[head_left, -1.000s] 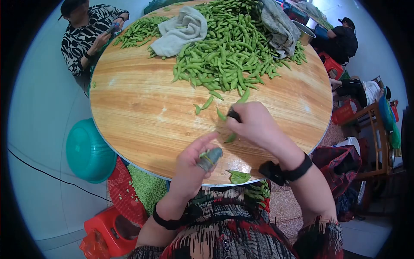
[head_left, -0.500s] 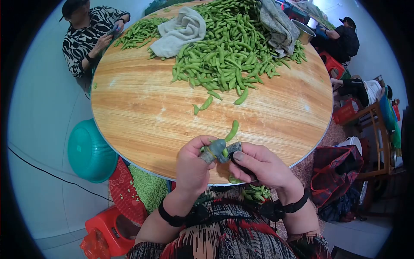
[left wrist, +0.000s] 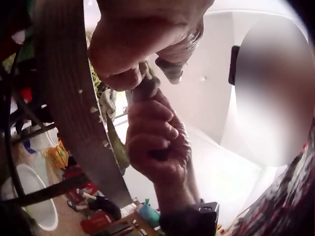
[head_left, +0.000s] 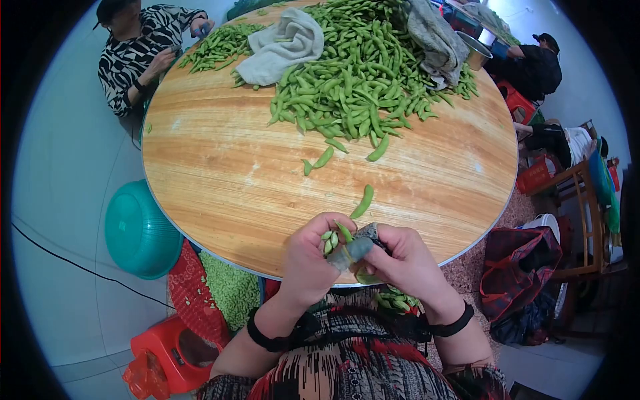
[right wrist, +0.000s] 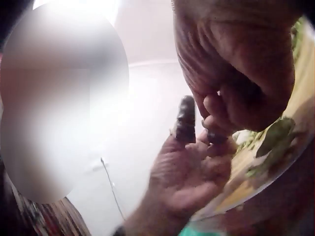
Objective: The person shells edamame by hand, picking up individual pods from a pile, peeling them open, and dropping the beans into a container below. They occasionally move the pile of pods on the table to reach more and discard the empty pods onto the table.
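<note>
Over the table's near edge, both hands meet around a green soybean pod [head_left: 345, 232]. My left hand [head_left: 303, 263] pinches the pod and cradles several shelled beans [head_left: 329, 241] in its curled fingers. Its thumb wears a grey-green cover [head_left: 353, 252] tied with a band. From the other side my right hand [head_left: 410, 263] grips the pod's lower end, partly hidden by that thumb; a speckled grey cover [head_left: 367, 231] wraps one of its fingertips. Just beyond the fingers lies a loose pod [head_left: 363, 201]. In the left wrist view, the right hand [left wrist: 155, 132] has curled fingers.
A large heap of soybean pods [head_left: 347, 87] covers the far side of the round wooden table [head_left: 220, 180], with a pale cloth [head_left: 283, 50] and a grey cloth [head_left: 433, 47] on it. Shelled beans [head_left: 230, 287] lie below left, near a teal basin [head_left: 140, 230]. Another person [head_left: 147, 53] sits far left.
My right hand came back from over the table to meet my left. The covered left thumb has since tipped toward the right hand, and shelled beans now show in the left fingers.
</note>
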A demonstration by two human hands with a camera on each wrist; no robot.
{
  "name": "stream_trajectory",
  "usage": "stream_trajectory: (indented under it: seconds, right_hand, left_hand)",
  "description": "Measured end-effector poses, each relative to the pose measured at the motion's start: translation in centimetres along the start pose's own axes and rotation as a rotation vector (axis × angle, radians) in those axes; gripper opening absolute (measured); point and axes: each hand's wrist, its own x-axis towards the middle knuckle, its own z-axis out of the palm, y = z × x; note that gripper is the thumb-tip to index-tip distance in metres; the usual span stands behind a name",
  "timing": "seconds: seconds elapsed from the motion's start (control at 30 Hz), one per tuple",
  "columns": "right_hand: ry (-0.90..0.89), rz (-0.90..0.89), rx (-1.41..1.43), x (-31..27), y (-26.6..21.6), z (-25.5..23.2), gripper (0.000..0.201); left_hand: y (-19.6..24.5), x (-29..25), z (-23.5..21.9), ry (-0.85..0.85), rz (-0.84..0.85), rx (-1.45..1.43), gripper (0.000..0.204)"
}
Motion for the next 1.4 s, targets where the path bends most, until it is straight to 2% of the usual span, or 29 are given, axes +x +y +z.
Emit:
stream_trajectory:
  seconds: [0.07,0.1,0.17,0.2,0.27,0.3,0.37,0.4,0.47,0.5,0.57,0.6,0.67,0.7,0.73,0.77,0.8,0.83,0.87,0.93,1.0,1.03,1.1,1.23,1.3,1.33,1.4]
  right_hand:
    - [0.025,0.067,0.068,0.1,-0.2,-0.2,0.018]
    - [0.025,0.068,0.067,0.1,-0.2,-0.4,0.018]
    - [-0.037,0.139,0.292,0.3,-0.2,-0.6,0.019]
    - [-0.041,0.141,0.292,0.3,-0.5,-0.7,0.019]
    - [0.029,0.07,-0.112,0.3,-1.4,-0.9,0.017]
    - [0.03,0.072,-0.112,0.5,-1.7,-0.8,0.017]
    - [0.112,-0.097,-0.043,1.1,-2.2,-0.4,0.017]
    - [0.113,-0.098,-0.044,1.2,-2.0,-0.4,0.017]
    - [0.085,-0.195,-0.228,1.6,-1.5,-0.4,0.016]
    - [0.084,-0.195,-0.229,1.7,-1.8,-0.3,0.016]
    - [0.001,0.055,0.141,1.7,-2.3,0.0,0.017]
    - [0.0,0.057,0.14,1.9,-2.1,0.1,0.017]
    - [-0.225,0.24,0.872,2.3,-1.0,0.3,0.018]
    - [-0.307,0.225,0.976,2.8,-0.4,0.7,0.017]
    - [-0.306,0.228,0.976,2.8,-0.5,0.5,0.017]
    - [-0.416,0.212,0.567,3.0,-1.3,0.3,0.016]
    - [-0.511,0.188,0.154,3.3,-2.2,0.1,0.017]
    - [-0.81,-0.059,-0.275,4.1,-3.4,-0.3,0.014]
    - [-0.813,-0.057,-0.275,4.9,-4.1,-0.2,0.014]
    - [-0.09,-0.374,-1.109,6.5,-4.9,0.3,0.017]
    - [0.111,-0.392,-1.241,10.2,-5.1,-1.0,0.021]
    - [0.112,-0.395,-1.242,11.7,-4.6,-1.7,0.021]
    - [0.178,-0.449,-1.392,13.6,-3.8,-2.2,0.019]
    - [0.078,-0.449,-1.369,11.5,-4.1,-2.6,0.018]
    - [-0.058,-0.308,-0.822,9.2,-4.3,-2.3,0.02]
    - [-0.058,-0.307,-0.823,8.0,-4.0,-2.0,0.02]
    - [-0.072,-0.228,-0.613,5.6,-3.3,-1.4,0.023]
  left_hand:
    - [-0.4,0.1,-0.3,0.092,0.1,0.073,0.03]
    - [-0.2,0.1,-0.3,0.093,0.099,0.072,0.03]
    - [0.5,0.0,-0.7,0.047,0.058,0.035,0.039]
    - [0.6,-0.1,-1.1,0.051,0.056,0.035,0.039]
    - [0.7,-0.1,-1.6,0.0,0.033,0.129,0.045]
    - [0.7,-0.1,-1.5,0.0,0.032,0.128,0.045]
    - [0.6,-0.2,-1.3,0.001,0.197,0.402,0.047]
    - [0.9,-0.2,-1.3,0.0,0.199,0.402,0.047]
    - [1.6,-0.3,-1.3,-0.033,0.436,0.679,0.051]
    - [1.4,-0.2,-1.6,-0.032,0.436,0.679,0.051]
    - [0.9,0.0,-2.3,-0.114,0.689,0.827,0.055]
    - [0.9,-0.2,-2.6,-0.112,0.688,0.826,0.055]
    - [1.0,-0.8,-2.9,-0.038,0.878,1.017,0.052]
    - [1.1,-0.7,-3.0,-0.036,0.875,1.016,0.052]
    - [1.2,-0.5,-3.0,0.103,0.879,0.921,0.04]
    - [1.4,-0.2,-3.1,0.241,0.88,0.824,0.029]
    - [1.5,0.1,-3.4,0.243,0.881,0.824,0.029]
    - [1.7,0.3,-3.7,0.319,0.654,0.305,0.017]
    - [1.7,0.5,-3.9,0.376,0.404,-0.205,0.008]
    - [1.6,0.5,-3.8,0.369,0.35,-0.221,0.011]
    - [1.3,0.6,-3.5,0.371,0.156,-0.419,0.012]
    - [1.3,0.5,-3.6,0.37,0.159,-0.419,0.012]
    - [1.3,0.4,-3.9,0.298,0.049,-0.376,0.017]
    - [2.0,0.5,-3.4,0.294,-0.034,-0.331,0.028]
    - [1.7,0.8,-3.0,0.26,-0.134,-0.426,0.038]
    - [1.5,0.8,-2.8,0.259,-0.135,-0.427,0.038]
    - [1.0,1.0,-2.5,0.154,-0.203,-0.541,0.031]
